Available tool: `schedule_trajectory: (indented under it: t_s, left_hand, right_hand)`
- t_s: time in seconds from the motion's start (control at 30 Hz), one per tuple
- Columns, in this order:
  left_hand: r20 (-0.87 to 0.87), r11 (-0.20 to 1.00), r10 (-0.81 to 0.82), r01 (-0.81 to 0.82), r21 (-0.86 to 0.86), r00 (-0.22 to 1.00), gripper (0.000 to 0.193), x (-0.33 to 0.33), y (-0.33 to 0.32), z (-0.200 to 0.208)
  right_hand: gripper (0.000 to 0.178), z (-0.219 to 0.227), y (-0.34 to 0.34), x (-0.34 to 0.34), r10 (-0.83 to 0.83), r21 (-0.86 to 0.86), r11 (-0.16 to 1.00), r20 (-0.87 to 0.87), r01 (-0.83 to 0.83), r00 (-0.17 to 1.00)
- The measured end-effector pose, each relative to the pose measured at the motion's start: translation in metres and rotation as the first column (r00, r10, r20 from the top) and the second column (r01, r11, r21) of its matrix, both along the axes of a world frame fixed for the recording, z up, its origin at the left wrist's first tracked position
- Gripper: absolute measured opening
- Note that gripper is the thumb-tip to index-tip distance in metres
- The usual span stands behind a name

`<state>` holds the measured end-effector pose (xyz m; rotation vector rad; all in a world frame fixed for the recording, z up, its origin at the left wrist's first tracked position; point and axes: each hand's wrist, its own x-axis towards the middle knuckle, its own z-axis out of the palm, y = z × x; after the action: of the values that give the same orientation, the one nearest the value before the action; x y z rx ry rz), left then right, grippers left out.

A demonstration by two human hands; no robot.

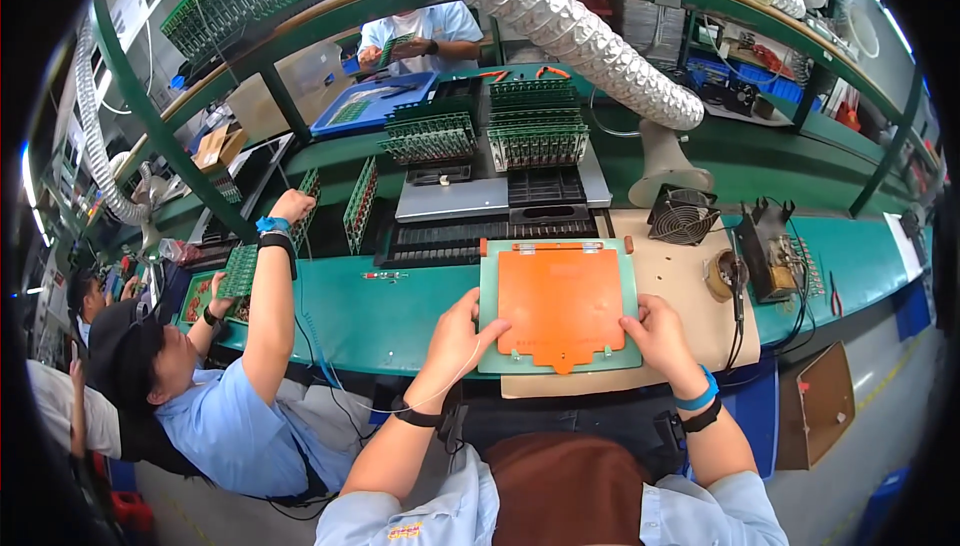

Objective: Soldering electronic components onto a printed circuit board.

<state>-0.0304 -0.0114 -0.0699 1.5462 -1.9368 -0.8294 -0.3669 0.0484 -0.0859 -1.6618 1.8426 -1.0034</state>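
Note:
In front of me is a flat fixture with a light green base [628, 296] and a hinged orange cover [558, 296] lying closed over it. My left hand [460, 334] grips its left edge, with the thumb on the cover. On the opposite edge, my right hand [657, 336] holds it the same way, thumb on top. Whatever is under the cover is hidden. The fixture's near side reaches over the brown paper sheet [725, 321] at the bench's front edge.
Green circuit boards [538, 124] stand in racks at the back. A black fan [684, 216], a solder spool [722, 276] and red-handled pliers [835, 291] sit to the right. A silver duct [560, 16] hangs above. At my left, a co-worker [215, 376] handles boards.

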Motion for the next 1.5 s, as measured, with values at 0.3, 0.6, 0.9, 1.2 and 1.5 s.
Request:
schedule_trajectory:
  t_s: [0.3,0.6,0.9,1.2,1.5]
  left_hand:
    - [-0.823,0.978,-0.167,-0.015,-0.208,0.543,0.048,-0.007,0.034,0.043]
    - [0.130,0.335,-0.438,0.296,-0.894,0.889,0.044,0.005,0.067,0.094]
    - [0.451,0.057,-0.525,0.559,-0.827,0.721,0.055,-0.032,0.086,0.086]
    - [0.033,0.851,-0.253,0.239,-0.468,0.967,0.042,-0.006,0.055,0.064]
    - [-0.675,0.888,-0.027,0.328,0.323,0.738,0.024,-0.007,0.038,0.010]
  right_hand:
    - [0.051,-0.011,0.026,-0.007,0.133,-0.229,0.971,0.302,-0.063,0.944]
    - [0.058,0.074,0.053,0.003,0.158,-0.167,0.983,0.596,-0.071,0.787]
    - [0.050,0.081,0.072,0.015,0.083,-0.045,0.990,0.955,-0.136,0.285]
    - [0.047,0.050,0.047,-0.006,0.020,0.024,0.981,0.974,-0.193,0.225]
    - [0.056,0.041,0.011,0.006,0.045,0.010,0.981,0.961,-0.196,0.273]
